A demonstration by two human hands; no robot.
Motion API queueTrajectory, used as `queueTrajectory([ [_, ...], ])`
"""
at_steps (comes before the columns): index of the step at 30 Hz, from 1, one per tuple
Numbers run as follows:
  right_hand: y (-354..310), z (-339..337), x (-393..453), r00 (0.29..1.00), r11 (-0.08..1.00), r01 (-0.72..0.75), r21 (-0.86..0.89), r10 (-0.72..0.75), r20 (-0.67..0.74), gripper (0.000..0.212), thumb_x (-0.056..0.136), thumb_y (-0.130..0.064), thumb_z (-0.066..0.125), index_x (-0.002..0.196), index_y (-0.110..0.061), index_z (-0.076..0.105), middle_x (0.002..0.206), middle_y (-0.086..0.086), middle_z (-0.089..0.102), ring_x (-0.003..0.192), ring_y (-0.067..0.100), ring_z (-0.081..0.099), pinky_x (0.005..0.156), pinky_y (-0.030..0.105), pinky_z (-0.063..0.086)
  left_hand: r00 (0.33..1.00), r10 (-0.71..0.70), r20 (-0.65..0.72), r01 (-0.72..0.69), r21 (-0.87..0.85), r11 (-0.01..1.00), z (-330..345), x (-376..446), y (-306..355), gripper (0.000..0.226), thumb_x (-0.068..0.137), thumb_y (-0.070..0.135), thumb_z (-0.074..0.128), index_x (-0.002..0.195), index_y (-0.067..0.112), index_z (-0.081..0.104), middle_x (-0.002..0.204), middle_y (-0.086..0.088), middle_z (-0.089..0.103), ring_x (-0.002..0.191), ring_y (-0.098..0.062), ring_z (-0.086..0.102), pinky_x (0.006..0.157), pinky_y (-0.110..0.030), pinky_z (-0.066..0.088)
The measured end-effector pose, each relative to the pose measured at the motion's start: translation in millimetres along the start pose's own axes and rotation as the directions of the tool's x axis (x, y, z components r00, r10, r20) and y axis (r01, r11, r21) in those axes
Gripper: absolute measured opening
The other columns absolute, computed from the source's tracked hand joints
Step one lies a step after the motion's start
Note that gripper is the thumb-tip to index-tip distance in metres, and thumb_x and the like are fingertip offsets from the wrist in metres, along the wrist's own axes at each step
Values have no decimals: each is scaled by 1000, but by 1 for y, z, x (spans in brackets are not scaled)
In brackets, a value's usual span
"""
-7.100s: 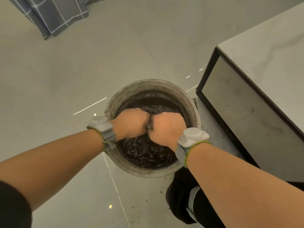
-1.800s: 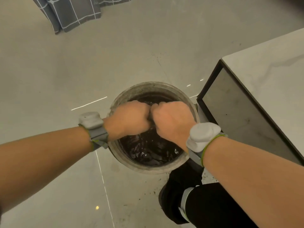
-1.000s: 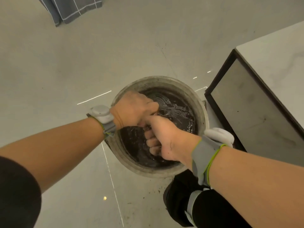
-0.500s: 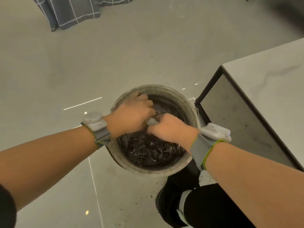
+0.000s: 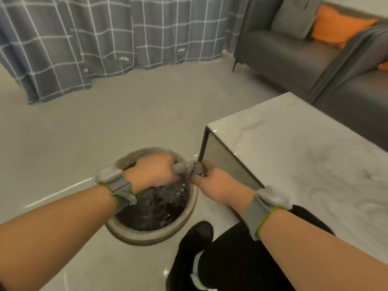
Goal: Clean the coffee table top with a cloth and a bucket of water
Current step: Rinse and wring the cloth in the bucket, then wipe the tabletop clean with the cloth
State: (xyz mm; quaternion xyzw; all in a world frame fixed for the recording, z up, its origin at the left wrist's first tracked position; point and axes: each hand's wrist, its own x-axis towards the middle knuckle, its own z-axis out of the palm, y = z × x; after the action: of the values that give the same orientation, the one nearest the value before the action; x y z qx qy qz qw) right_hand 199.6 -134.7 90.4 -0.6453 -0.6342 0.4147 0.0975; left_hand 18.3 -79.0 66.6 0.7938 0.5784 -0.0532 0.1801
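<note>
- Cloth [image 5: 187,167], grey and twisted into a tight roll, is stretched between both hands above the far right rim of the bucket [image 5: 184,219]
- Left hand [image 5: 154,173] is closed in a fist round the roll's left end, knuckles up, over the bucket's far side
- Right hand [image 5: 217,182] is closed round the roll's right end, just past the bucket rim and close to the table's near corner
- Bucket stands on the floor [image 5: 84,143], just left of the table [image 5: 304,156]; the dark water [image 5: 155,208] inside is rippled and glints with light
- Table has a pale marbled top and a dark-edged side panel; faint swirled marks show on the top towards the right
- Each wrist carries a grey band with a pale pod: left band [image 5: 117,185], right band [image 5: 266,203]
- Person's black-clad leg [image 5: 231,259] and black shoe [image 5: 197,234] sit between bucket and table, at the bottom of the view
- Farther off, a checked grey curtain [image 5: 105,38] hangs to the floor, and a dark sofa [image 5: 294,51] with an orange cushion [image 5: 338,24] stands beyond the table
</note>
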Motion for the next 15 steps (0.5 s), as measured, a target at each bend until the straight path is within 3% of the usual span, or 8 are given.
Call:
queueTrajectory([
  [2,4,-33,-26,997,984,13,177,0,-74,13,96,-45,56,99,-32,60,81,-6,65,74,10,61,65,19,49,1000,25,-17,-26,-64,998,-15,0,42,32,69,57,62,88,31,61,78,10,64,71,-13,62,58,-28,49],
  [3,11,-54,-45,992,967,5,256,27,-122,9,94,-45,58,93,-36,59,83,0,67,72,12,63,64,20,49,997,66,-40,-69,-78,995,-25,0,73,33,70,56,66,86,29,59,77,9,62,72,-14,61,56,-27,43],
  [5,30,-94,-75,969,934,-35,355,119,-216,19,89,-45,61,102,-32,60,98,10,69,73,18,67,68,33,54,985,152,-83,-162,-136,977,-45,-3,137,34,72,53,70,88,26,56,79,8,59,76,-17,59,56,-28,38],
  [7,53,-133,-111,916,899,-28,437,198,-348,26,88,-42,61,110,-28,59,101,7,68,71,21,68,74,40,58,956,260,-134,-283,-204,937,-59,-7,203,35,74,50,71,92,25,55,85,6,60,82,-20,60,61,-30,42],
  [10,97,-184,-180,809,831,52,553,289,-511,30,89,-44,63,111,-25,57,98,6,69,68,19,67,74,41,60,903,389,-182,-429,-344,835,-68,-25,307,37,74,51,69,96,25,56,90,5,64,85,-19,63,72,-36,53],
  [11,103,-191,-189,804,823,56,566,299,-514,30,89,-44,64,110,-23,57,96,6,70,68,19,67,74,40,61,903,386,-187,-429,-419,800,-69,-30,321,37,74,51,68,97,24,57,89,5,65,83,-18,63,73,-38,55],
  [13,130,-213,-232,750,796,82,600,347,-563,23,90,-35,65,106,-20,57,93,6,71,68,19,67,72,39,60,870,477,-124,-457,-567,686,-66,-45,372,38,75,50,70,100,23,59,84,3,69,76,-16,65,69,-37,55],
  [15,161,-229,-275,718,758,119,642,381,-583,25,91,-27,65,114,-24,57,96,6,73,72,20,71,67,35,60,817,576,-12,-423,-692,585,-58,-62,414,36,79,44,73,102,19,60,72,-3,70,65,-14,62,63,-31,48],
])
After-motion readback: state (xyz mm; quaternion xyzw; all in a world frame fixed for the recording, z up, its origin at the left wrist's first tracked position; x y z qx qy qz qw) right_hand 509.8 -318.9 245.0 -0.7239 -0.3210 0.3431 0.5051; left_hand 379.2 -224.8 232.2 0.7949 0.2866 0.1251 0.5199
